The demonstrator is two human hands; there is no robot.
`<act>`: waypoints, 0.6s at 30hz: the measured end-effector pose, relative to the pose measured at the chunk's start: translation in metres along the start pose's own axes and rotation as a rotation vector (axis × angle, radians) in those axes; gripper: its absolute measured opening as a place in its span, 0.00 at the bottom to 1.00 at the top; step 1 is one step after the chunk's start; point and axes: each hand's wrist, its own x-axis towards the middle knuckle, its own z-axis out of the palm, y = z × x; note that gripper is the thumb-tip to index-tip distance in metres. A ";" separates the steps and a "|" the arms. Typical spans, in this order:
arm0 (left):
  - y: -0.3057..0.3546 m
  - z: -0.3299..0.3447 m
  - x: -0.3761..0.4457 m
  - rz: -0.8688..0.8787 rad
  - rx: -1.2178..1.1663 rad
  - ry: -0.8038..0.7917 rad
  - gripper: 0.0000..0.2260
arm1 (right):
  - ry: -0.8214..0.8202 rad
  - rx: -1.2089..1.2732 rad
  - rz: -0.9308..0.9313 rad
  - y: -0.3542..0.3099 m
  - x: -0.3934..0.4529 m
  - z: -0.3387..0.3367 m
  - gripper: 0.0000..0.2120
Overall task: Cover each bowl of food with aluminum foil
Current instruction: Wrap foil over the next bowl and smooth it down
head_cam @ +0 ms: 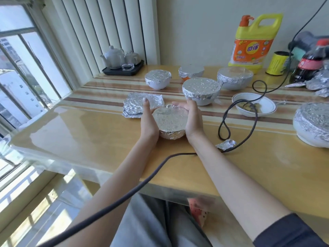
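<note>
Both hands are cupping a small foil-covered bowl sitting near the front of the wooden surface. The left hand is pressing its left side and the right hand its right side, fingers curving around the foil rim. A crumpled foil sheet is lying just behind the left hand. 5 more foil-covered bowls are standing farther back and right, and 1 uncovered white bowl is sitting under a black cable.
</note>
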 end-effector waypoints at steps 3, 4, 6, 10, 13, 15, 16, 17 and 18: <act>-0.002 0.006 -0.001 0.003 -0.030 0.033 0.24 | -0.112 -0.015 -0.006 -0.007 0.015 -0.007 0.29; -0.004 0.006 0.000 0.008 -0.024 0.039 0.23 | -0.163 -0.016 -0.002 -0.008 0.020 -0.010 0.30; -0.007 0.004 0.002 0.028 0.007 0.037 0.23 | -0.243 -0.028 0.015 -0.006 0.028 -0.013 0.31; -0.007 -0.006 0.006 0.023 0.037 -0.022 0.32 | -0.142 -0.096 0.005 -0.009 0.026 -0.011 0.32; -0.008 -0.013 0.007 0.082 0.001 -0.087 0.31 | 0.210 -0.077 -0.083 -0.014 0.004 -0.019 0.26; -0.001 -0.017 0.013 0.143 -0.009 -0.049 0.28 | 0.277 -0.040 -0.117 -0.014 -0.017 -0.019 0.21; 0.001 -0.018 0.019 0.171 0.000 -0.067 0.28 | 0.244 -0.035 -0.110 -0.013 -0.026 -0.015 0.20; 0.004 -0.018 0.022 0.182 0.012 -0.102 0.29 | 0.204 -0.038 -0.090 -0.011 -0.033 -0.010 0.20; 0.007 -0.017 0.024 0.165 0.010 -0.145 0.30 | 0.172 -0.049 -0.071 -0.007 -0.036 -0.006 0.20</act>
